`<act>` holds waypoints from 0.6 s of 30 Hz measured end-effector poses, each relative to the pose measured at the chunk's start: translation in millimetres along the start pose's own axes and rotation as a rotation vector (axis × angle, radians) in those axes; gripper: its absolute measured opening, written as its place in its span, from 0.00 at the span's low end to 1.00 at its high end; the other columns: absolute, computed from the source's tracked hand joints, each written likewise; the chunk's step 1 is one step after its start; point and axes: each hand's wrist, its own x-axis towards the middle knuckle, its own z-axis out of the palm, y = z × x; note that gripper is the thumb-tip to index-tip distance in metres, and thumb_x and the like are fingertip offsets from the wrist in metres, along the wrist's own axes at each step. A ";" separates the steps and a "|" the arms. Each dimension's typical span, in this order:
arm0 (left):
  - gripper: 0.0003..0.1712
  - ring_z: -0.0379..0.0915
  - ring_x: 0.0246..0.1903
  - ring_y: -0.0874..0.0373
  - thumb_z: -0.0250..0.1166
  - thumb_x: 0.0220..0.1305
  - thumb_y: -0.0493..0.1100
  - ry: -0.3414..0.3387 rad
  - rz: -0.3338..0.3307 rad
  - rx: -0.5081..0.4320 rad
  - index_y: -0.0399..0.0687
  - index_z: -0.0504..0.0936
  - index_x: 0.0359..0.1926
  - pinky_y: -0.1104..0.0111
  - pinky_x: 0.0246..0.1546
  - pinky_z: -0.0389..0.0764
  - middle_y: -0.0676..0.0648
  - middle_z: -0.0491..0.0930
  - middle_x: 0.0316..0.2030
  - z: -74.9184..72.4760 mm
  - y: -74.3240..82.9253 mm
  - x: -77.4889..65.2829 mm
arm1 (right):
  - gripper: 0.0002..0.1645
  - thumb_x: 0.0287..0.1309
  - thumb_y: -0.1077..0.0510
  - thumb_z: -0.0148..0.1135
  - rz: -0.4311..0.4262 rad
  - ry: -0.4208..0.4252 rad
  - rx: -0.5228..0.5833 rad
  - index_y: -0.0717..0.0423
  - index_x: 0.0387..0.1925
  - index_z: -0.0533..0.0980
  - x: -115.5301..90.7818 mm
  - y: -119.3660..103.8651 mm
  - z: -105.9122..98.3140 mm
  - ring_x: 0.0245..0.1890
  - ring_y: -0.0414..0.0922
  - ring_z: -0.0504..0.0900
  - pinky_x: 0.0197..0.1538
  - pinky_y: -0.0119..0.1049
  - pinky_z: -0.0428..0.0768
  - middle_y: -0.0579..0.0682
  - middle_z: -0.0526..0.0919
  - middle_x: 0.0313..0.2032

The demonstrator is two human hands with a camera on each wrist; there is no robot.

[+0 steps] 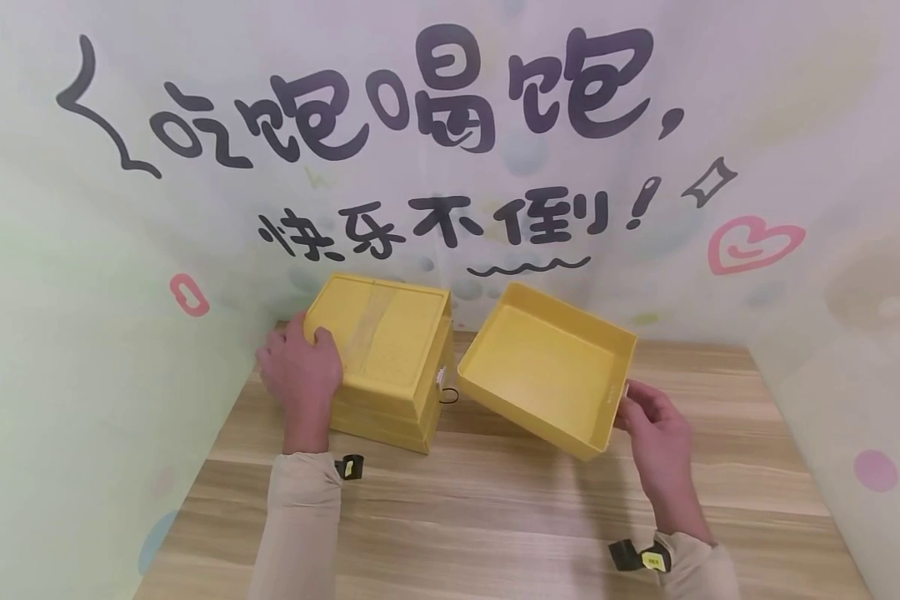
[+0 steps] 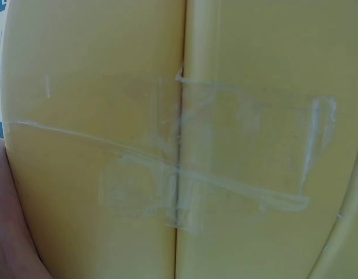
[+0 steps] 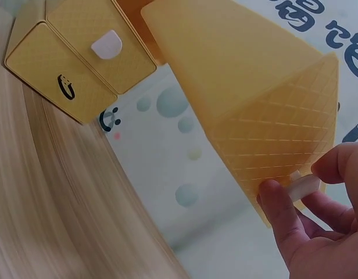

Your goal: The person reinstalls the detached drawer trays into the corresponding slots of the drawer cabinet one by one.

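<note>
A yellow drawer cabinet (image 1: 401,333) stands on the table, its top crossed by clear tape. My left hand (image 1: 300,367) holds the cabinet at its left side, with the thumb over the top edge. Close up, the left wrist view shows tape (image 2: 243,139) bridging a seam in the yellow plastic. To the cabinet's right, a yellow drawer (image 1: 543,367) is tilted in the air, fully outside it, its bare inner floor showing. My right hand (image 1: 660,437) pinches the white knob (image 3: 304,187) on the drawer's quilted front between thumb and fingers.
The wood-grain table (image 1: 480,517) meets a printed white wall (image 1: 435,183) close behind the cabinet and drawer. Side walls rise at left and right. Another cabinet drawer front has a white knob (image 3: 107,45); a black loop (image 3: 65,87) hangs on the front below it.
</note>
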 end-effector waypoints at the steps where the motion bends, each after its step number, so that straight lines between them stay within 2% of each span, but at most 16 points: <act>1: 0.33 0.63 0.55 0.32 0.41 0.73 0.54 -0.001 0.000 0.001 0.48 0.70 0.73 0.45 0.56 0.66 0.31 0.72 0.62 -0.2 0.0 0.1 | 0.22 0.69 0.53 0.62 0.000 -0.004 -0.005 0.59 0.59 0.77 -0.3 -0.1 1.7 0.33 0.31 0.88 0.42 0.24 0.84 0.31 0.85 0.36; 8: 0.33 0.63 0.55 0.32 0.41 0.74 0.55 -0.009 -0.002 0.009 0.49 0.69 0.73 0.45 0.55 0.66 0.31 0.72 0.61 0.4 -1.2 1.6 | 0.22 0.70 0.54 0.61 -0.029 -0.042 -0.006 0.60 0.60 0.77 -2.3 -3.4 12.3 0.33 0.31 0.87 0.42 0.25 0.84 0.28 0.85 0.35; 18: 0.33 0.62 0.56 0.33 0.40 0.74 0.56 -0.017 -0.003 0.009 0.49 0.68 0.74 0.45 0.56 0.65 0.31 0.72 0.62 0.5 -1.7 0.9 | 0.21 0.71 0.54 0.60 -0.027 -0.086 -0.023 0.59 0.59 0.77 -7.8 -4.9 19.8 0.33 0.33 0.88 0.43 0.27 0.85 0.31 0.85 0.36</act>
